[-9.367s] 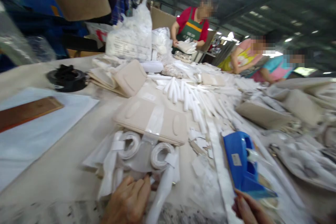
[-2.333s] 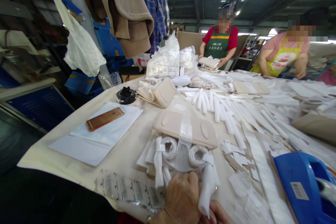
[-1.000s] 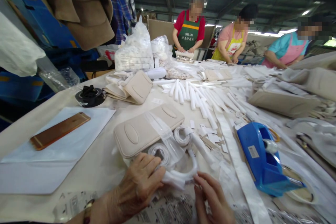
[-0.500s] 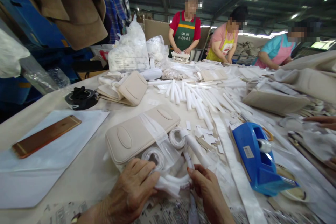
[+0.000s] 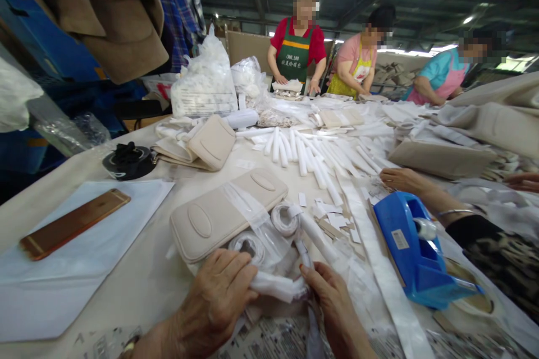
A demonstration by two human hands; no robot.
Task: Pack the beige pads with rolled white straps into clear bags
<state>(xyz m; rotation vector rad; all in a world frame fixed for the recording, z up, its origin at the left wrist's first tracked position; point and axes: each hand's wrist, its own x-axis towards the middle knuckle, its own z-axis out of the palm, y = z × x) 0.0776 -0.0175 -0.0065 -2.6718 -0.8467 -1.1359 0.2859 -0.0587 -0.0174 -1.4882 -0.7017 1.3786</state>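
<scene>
A beige handbag (image 5: 223, 216) lies tilted in front of me, with a clear plastic band (image 5: 252, 219) around its middle. Two rolled coils in white wrapping, one of them the right-hand coil (image 5: 285, 219), sit against its near side. My left hand (image 5: 219, 291) is closed around one end of a white foam-wrapped strap (image 5: 273, 287). At the other end of that strap, my right hand (image 5: 330, 297) pinches it between thumb and fingers. A narrow pale strip (image 5: 312, 331) hangs below my right hand. The fingertips of my left hand are partly hidden.
A blue tape dispenser (image 5: 415, 252) stands at right; a co-worker's arm (image 5: 438, 202) reaches in behind it. White foam tubes (image 5: 303, 157) and paper scraps (image 5: 334, 216) lie beyond the bag. A phone (image 5: 76, 224) rests on white sheets (image 5: 54, 303) at left. Several people work across the table.
The white-wrapped strap is now straighter and more exposed between my hands, which have barely moved. A co-worker's arm has come in from the right, behind the tape dispenser.
</scene>
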